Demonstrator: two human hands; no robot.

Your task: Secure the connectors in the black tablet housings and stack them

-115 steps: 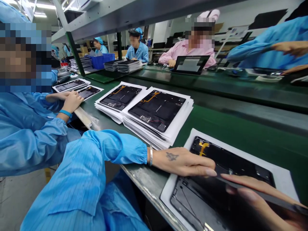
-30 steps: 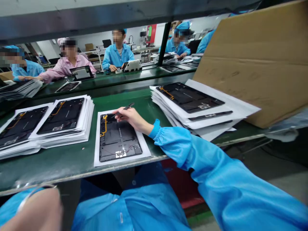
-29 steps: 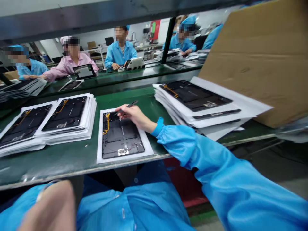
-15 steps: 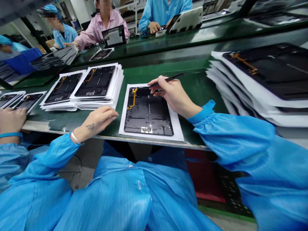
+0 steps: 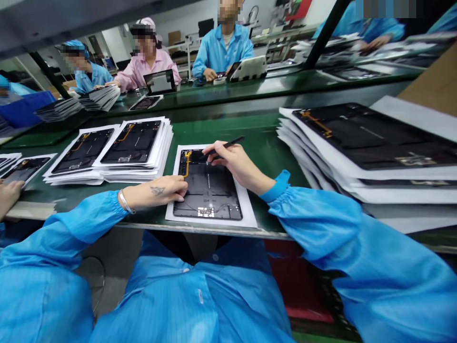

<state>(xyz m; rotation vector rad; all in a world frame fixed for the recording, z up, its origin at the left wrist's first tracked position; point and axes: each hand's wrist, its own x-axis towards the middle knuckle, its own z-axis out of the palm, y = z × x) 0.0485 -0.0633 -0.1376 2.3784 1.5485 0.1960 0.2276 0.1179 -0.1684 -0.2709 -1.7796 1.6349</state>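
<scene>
On a white sheet (image 5: 249, 209) in front of me lies a black panel (image 5: 221, 190) with an orange flex strip (image 5: 187, 163) along its upper left side. My left hand (image 5: 162, 191) is closed at the panel's left edge, fingers curled over it and fingertips partly hidden. A thin black pen-like tool (image 5: 233, 142) is held in my right hand (image 5: 233, 164), above the panel's upper part. The right fingers are pinched round the tool, and its tip is hard to make out against the dark panel.
Two stacks of panels and white sheets (image 5: 162, 152) are at the left, and a larger stack (image 5: 303, 147) is at the right. Another person's hand (image 5: 10, 195) touches a panel at the far left. Several people sit across the green bench (image 5: 228, 125).
My left hand has moved right, from beside the sheet onto the panel's left edge, and its fingers have curled. The right hand still holds the tool over the panel. The view has shifted.
</scene>
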